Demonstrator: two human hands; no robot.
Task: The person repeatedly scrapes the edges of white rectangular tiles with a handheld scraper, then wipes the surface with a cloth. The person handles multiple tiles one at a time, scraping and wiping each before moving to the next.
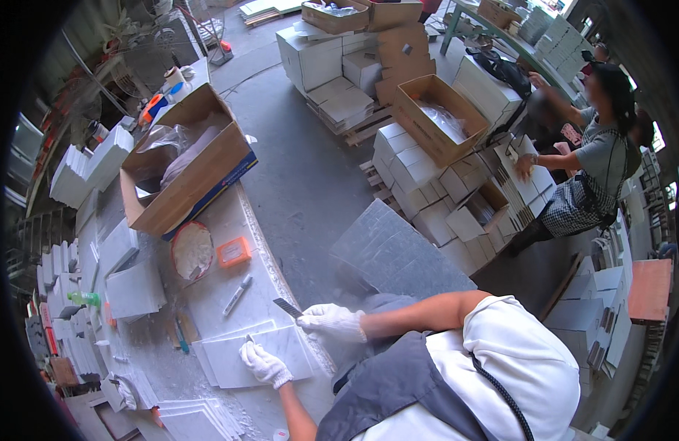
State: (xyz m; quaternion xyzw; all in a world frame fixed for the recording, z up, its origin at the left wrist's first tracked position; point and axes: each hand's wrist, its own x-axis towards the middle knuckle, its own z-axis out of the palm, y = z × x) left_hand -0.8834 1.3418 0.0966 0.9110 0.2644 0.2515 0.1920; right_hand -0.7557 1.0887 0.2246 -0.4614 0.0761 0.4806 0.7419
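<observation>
Slantwise, the dark flat tool [286,308] runs its long axis from the gloved right hand [331,322] up and to the left in the view, its free end pointing away from the fingers clamped on its near end, just beyond the white slab [281,354], which lies flat on the work table [255,312] with its long axis nearly crosswise, rising slightly toward the right. The right forearm reaches in from the right, bent at the elbow, while the left comes up from the lower edge, the gloved left hand [266,365] resting on the slab apart from the right, fingers bent; whether they grip anything I cannot tell.
</observation>
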